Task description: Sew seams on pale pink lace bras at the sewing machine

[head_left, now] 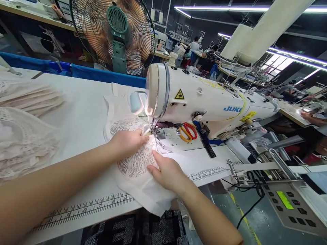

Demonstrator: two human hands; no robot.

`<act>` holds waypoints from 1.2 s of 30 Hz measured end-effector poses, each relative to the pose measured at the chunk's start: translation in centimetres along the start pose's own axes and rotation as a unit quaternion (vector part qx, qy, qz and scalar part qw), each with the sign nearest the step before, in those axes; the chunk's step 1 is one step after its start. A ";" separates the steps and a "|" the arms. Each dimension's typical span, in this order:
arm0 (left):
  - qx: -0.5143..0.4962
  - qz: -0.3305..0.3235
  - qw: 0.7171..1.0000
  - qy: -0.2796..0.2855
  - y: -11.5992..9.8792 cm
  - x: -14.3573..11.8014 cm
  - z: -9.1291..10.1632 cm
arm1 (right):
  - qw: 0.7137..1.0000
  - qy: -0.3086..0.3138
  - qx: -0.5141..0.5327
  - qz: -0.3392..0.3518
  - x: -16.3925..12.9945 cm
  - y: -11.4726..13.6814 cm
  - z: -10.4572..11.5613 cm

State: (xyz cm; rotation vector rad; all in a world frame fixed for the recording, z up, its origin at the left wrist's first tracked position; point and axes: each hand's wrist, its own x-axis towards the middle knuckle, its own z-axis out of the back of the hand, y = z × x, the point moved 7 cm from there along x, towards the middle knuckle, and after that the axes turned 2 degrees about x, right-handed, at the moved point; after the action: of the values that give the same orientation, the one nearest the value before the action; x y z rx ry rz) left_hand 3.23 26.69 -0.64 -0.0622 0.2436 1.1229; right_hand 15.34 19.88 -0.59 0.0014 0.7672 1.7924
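**Left hand [129,143] and right hand [167,171] on white cloth [136,160] at sewing machine [204,98]**

The cloth lies on the table [84,112], its upper part at the machine's foot [153,129]. With the cloth as the clock's centre and twelve at the top of the view, the foot is at one o'clock. The left hand reaches in from eight o'clock, fingertips against the cloth just beside the foot; whether they pinch it, one cannot tell. The right hand comes from four o'clock, two of its digits parted on the cloth; any grip underneath is hidden.

Openwork lace [130,169] shows between the hands and beyond the left one. Scissors [188,132] with orange and red handles lie at two o'clock, below the machine's arm. More lace pieces [25,136] are heaped at nine, a ruler [92,208] runs along the table edge at seven, and a fan [119,34] stands at twelve, behind the table.
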 end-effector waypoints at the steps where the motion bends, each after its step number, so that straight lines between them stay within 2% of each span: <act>1: -0.005 0.002 1.000 0.006 0.0 0.0 -0.1 | 1.000 0.004 0.008 0.005 0.0 0.0 0.0; 7: -0.074 0.007 0.997 0.017 0.4 0.1 -0.3 | 0.999 0.024 0.030 -0.005 0.2 -0.4 0.0; 13: -0.076 0.003 0.997 -0.006 0.1 0.5 0.6 | 0.996 0.022 0.083 0.004 1.0 -0.9 0.1; 16: -0.069 0.005 0.998 0.000 0.2 0.9 0.7 | 0.996 0.025 0.091 0.007 1.4 -1.0 0.2; 26: -0.099 -0.003 0.995 0.030 0.5 2.0 0.3 | 0.995 0.031 0.096 -0.001 1.9 -1.2 0.9; 36: -0.058 0.016 0.998 0.005 1.6 3.2 1.4 | 0.998 0.038 0.047 -0.014 3.2 -0.7 1.5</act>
State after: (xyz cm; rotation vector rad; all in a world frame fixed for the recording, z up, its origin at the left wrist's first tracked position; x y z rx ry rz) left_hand 3.31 30.42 0.11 -0.1678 0.1888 1.1686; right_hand 15.27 23.48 -0.98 -0.0146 0.9005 1.7372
